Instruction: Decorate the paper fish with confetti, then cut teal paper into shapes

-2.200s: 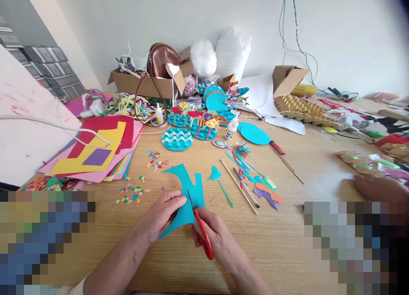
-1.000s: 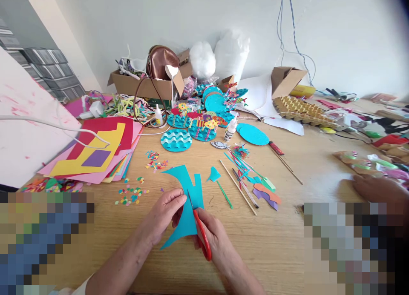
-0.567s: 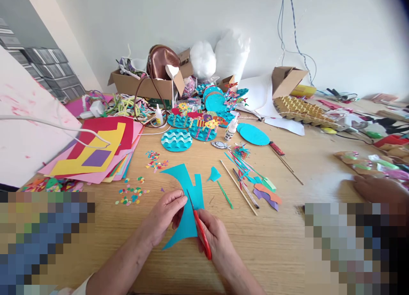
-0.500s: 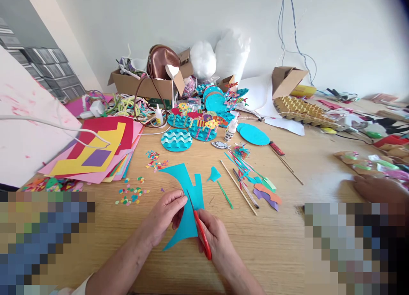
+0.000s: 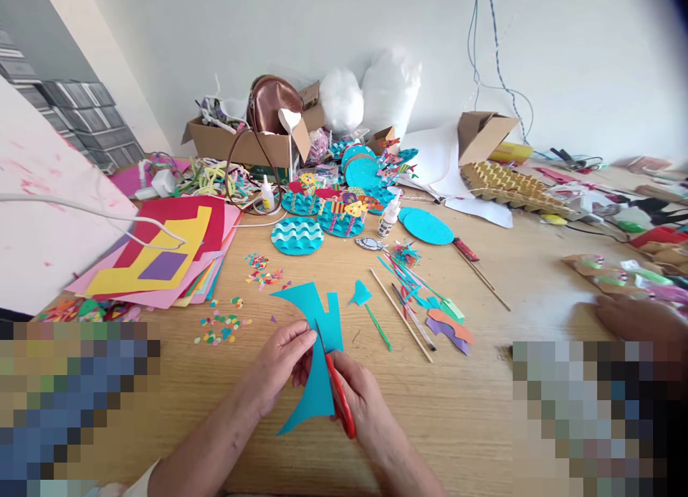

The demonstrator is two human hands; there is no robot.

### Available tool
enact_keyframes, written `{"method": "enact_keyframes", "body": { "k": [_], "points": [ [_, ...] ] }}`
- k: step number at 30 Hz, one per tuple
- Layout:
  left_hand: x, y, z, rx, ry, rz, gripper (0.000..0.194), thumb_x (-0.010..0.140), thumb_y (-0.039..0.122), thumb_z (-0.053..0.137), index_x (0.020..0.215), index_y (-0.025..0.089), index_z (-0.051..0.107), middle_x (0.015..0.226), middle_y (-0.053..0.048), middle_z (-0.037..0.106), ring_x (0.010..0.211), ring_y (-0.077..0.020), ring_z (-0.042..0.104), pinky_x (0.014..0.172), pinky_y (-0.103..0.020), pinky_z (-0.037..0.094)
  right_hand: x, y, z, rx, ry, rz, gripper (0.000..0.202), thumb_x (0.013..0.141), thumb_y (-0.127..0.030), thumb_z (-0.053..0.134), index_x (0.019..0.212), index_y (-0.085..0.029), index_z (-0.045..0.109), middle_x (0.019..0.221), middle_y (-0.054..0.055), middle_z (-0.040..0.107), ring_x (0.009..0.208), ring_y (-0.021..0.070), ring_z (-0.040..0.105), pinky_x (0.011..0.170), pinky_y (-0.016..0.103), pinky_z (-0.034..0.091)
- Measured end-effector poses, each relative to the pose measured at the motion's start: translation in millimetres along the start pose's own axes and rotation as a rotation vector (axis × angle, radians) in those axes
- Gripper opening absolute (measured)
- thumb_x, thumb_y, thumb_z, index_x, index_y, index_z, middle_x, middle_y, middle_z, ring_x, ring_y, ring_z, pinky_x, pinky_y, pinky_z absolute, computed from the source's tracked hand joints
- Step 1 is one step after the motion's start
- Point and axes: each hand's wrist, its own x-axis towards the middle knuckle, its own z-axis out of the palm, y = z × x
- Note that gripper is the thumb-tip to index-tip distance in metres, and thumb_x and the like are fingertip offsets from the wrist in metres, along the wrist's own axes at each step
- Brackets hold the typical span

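Note:
My left hand point(image 5: 284, 361) pinches the left edge of a piece of blue paper point(image 5: 317, 386) between thumb and fingers. The paper has curved cut edges and a notch at its top. My right hand point(image 5: 357, 396) grips red-handled scissors point(image 5: 341, 400), whose dark blades lie against the paper, pointing up and left toward my left thumb. Part of the handle is hidden by my fingers. Just right of the paper lie a small blue cut-out point(image 5: 360, 293) and a green strip point(image 5: 379, 328).
Paper dots point(image 5: 223, 325) and stacked coloured sheets point(image 5: 161, 246) lie left. Brushes and sticks point(image 5: 403, 318), orange and purple scraps point(image 5: 450, 328), a glue bottle point(image 5: 388, 219) and blue ovals point(image 5: 428, 226) are ahead. Another person's hand point(image 5: 639, 318) rests at right.
The blue paper has shifted slightly down and toward me between my hands. The scissors and both hands stay almost in place.

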Motion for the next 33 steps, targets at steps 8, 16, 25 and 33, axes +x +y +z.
{"method": "enact_keyframes", "body": {
  "k": [8, 16, 25, 33],
  "points": [
    [-1.5, 0.1, 2.2, 0.002, -0.015, -0.037, 0.032, 0.074, 0.042, 0.055, 0.056, 0.019, 0.043, 0.042, 0.007, 0.046, 0.036, -0.0054, 0.04, 0.035, -0.016, 0.027, -0.3, 3.8, -1.2, -0.037, 0.036, -0.069, 0.047, 0.083, -0.056, 0.037, 0.07, -0.015, 0.058, 0.057, 0.0, 0.051, 0.054, 0.0112, 0.043, 0.051, 0.021, 0.035],
    [-1.0, -0.9, 1.7, -0.011, -0.004, -0.039, 0.033, 0.076, 0.043, 0.053, 0.057, 0.018, 0.043, 0.043, 0.007, 0.048, 0.036, -0.0054, 0.041, 0.036, -0.016, 0.027, -2.5, 2.6, -2.5, -0.061, 0.033, -0.103, 0.046, 0.085, -0.052, 0.037, 0.065, -0.015, 0.054, 0.06, 0.0, 0.051, 0.056, 0.0112, 0.044, 0.053, 0.021, 0.036],
    [1.7, 1.0, -1.5, -0.009, 0.071, -0.001, 0.033, 0.073, 0.044, 0.056, 0.056, 0.018, 0.043, 0.042, 0.007, 0.049, 0.034, -0.0056, 0.042, 0.035, -0.017, 0.027, -1.5, 2.1, -0.6, -0.111, 0.018, -0.104, 0.041, 0.085, -0.048, 0.038, 0.065, -0.016, 0.053, 0.058, -0.001, 0.048, 0.057, 0.0118, 0.044, 0.053, 0.021, 0.035],
    [-2.4, 3.5, 0.6, -0.021, 0.027, -0.03, 0.032, 0.07, 0.042, 0.057, 0.055, 0.018, 0.045, 0.04, 0.006, 0.048, 0.033, -0.0053, 0.041, 0.034, -0.017, 0.024, -2.1, -2.6, -2.9, -0.099, -0.008, -0.096, 0.039, 0.086, -0.046, 0.037, 0.072, -0.016, 0.056, 0.06, -0.001, 0.049, 0.055, 0.0107, 0.042, 0.051, 0.02, 0.034]
  ]
}}
